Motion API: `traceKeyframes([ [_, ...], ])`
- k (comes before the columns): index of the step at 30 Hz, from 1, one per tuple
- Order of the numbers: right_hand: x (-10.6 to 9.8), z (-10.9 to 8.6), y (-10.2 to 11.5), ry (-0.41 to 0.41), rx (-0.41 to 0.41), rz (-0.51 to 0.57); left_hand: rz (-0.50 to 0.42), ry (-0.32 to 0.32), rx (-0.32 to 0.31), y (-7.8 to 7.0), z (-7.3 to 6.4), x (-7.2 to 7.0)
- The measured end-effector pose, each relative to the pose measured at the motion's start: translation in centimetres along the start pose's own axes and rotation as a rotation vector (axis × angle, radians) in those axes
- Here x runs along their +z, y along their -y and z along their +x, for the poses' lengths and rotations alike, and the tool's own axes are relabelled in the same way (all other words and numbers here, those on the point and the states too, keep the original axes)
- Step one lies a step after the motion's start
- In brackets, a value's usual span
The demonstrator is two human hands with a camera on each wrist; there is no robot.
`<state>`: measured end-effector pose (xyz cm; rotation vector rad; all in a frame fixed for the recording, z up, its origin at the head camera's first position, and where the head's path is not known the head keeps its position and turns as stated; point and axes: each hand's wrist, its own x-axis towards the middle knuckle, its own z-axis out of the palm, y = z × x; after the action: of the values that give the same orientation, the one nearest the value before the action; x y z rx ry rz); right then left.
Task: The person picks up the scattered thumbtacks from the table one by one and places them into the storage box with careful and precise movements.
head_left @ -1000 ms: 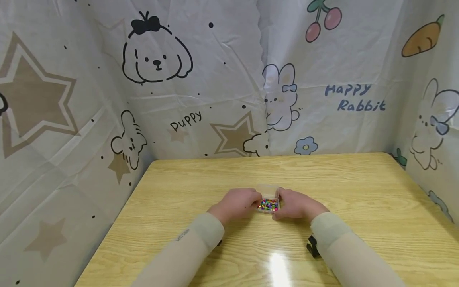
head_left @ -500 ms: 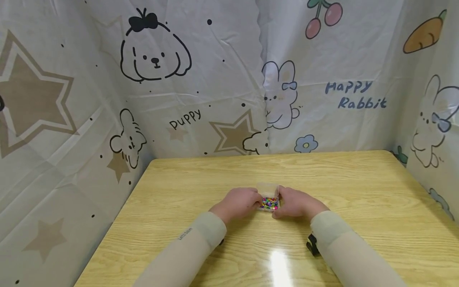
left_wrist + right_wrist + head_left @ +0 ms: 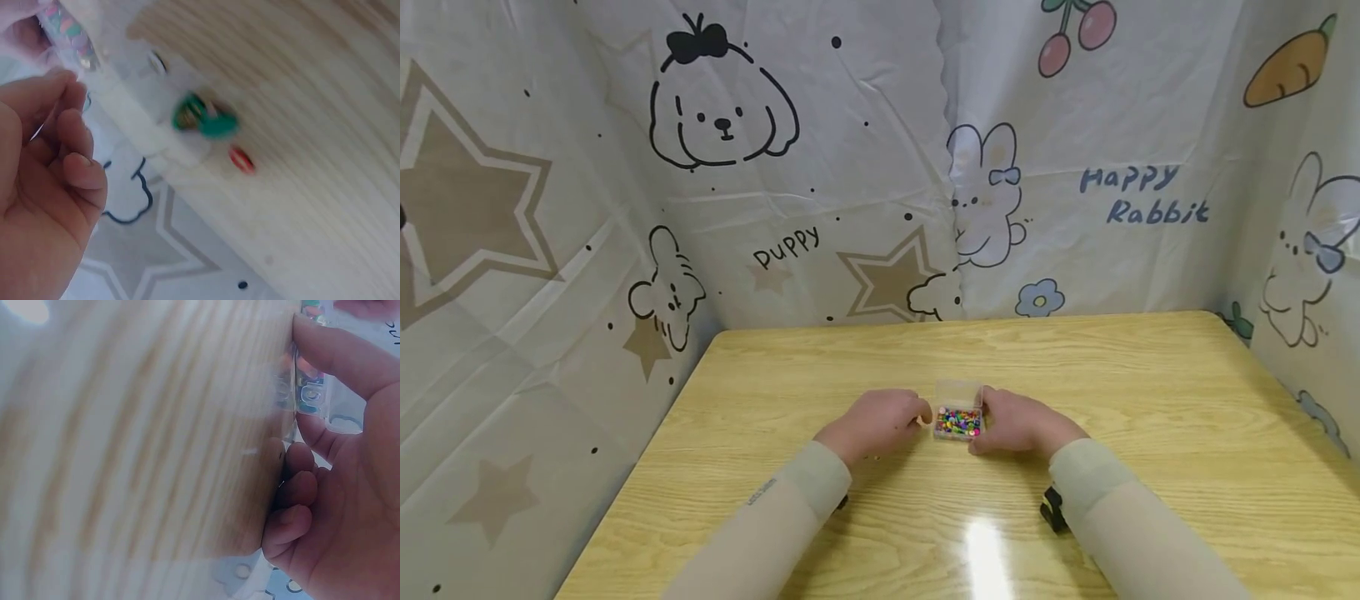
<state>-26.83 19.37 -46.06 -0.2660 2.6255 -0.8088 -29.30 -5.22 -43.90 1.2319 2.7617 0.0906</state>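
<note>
A small clear plastic box (image 3: 957,391) stands on the table with its lid raised and colourful beads (image 3: 958,422) inside. My right hand (image 3: 1017,421) grips the box's right side between thumb and fingers; the right wrist view has the clear box edge (image 3: 312,395) between them. Just left of the box is my left hand (image 3: 880,419), its thumb and index fingertips together and the other fingers curled. I cannot tell whether a bead is pinched there. In the left wrist view a green piece (image 3: 217,125), a red piece (image 3: 241,160) and a white piece (image 3: 157,62) lie loose, blurred.
The light wood table (image 3: 775,367) reaches back to a printed curtain (image 3: 865,167), which also hangs along both sides. A black wrist strap (image 3: 1053,509) shows under the right sleeve (image 3: 1135,517).
My left hand has drawn out of the box and moved a little left, uncovering its left side. The right hand keeps its hold on the box. The head view has tipped slightly down.
</note>
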Motion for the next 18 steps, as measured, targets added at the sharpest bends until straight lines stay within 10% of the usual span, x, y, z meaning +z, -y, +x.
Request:
traceKeyframes([
  [9, -0.4, -0.2, 0.0, 0.008, 0.006, -0.027, -0.047, 0.105, -0.028, 1.9, -3.4, -0.5],
  [18, -0.3, -0.2, 0.1, 0.014, -0.012, -0.019, -0.02, 0.093, 0.019, 1.6, -3.9, 0.3],
])
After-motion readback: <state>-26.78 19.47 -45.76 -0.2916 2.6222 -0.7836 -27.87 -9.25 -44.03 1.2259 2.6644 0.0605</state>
